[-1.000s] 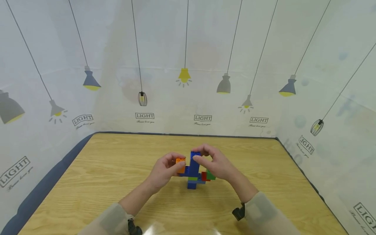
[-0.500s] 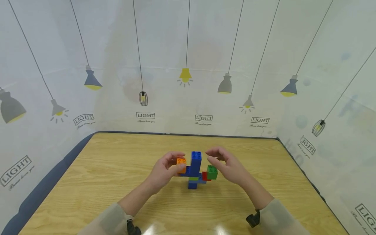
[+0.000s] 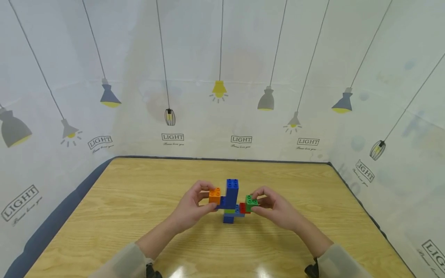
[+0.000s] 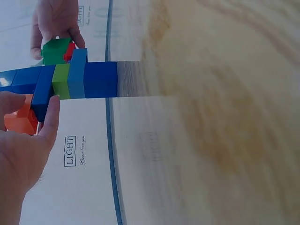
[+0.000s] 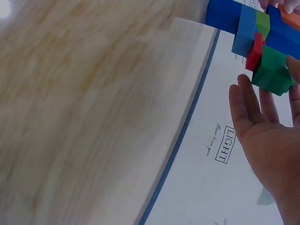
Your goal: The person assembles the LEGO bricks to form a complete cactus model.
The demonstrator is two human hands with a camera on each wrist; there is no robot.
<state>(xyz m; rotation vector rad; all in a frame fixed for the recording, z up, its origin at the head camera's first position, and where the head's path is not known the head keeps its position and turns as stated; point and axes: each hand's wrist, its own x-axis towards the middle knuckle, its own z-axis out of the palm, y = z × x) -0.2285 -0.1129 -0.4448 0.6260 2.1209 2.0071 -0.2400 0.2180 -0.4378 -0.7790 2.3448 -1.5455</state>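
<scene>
A toy building-brick figure stands upright on the wooden table. Its base is a dark blue brick [image 4: 101, 79], topped by a light blue brick [image 4: 77, 77] and a lime green brick [image 4: 61, 82]. Above these, a blue column [image 3: 231, 195] rises. On the left arm sits an orange brick [image 3: 214, 197], pinched between thumb and fingers of my left hand [image 3: 192, 211]. At the right end, a green brick [image 3: 249, 204] sits beside a red brick [image 5: 254, 52]. My right hand [image 3: 278, 210] holds that green brick, thumb in front and index finger behind.
The wooden table [image 3: 146, 185] stretches around the figure, bordered by a dark blue edge at the back. Behind and beside it hangs a white backdrop [image 3: 194, 69] printed with lamps. Each sleeve has a black wrist camera mount [image 3: 311, 269].
My right hand has left the top of the blue column and come down right to the green brick. My left hand stays at the orange brick, its thumb slightly lower.
</scene>
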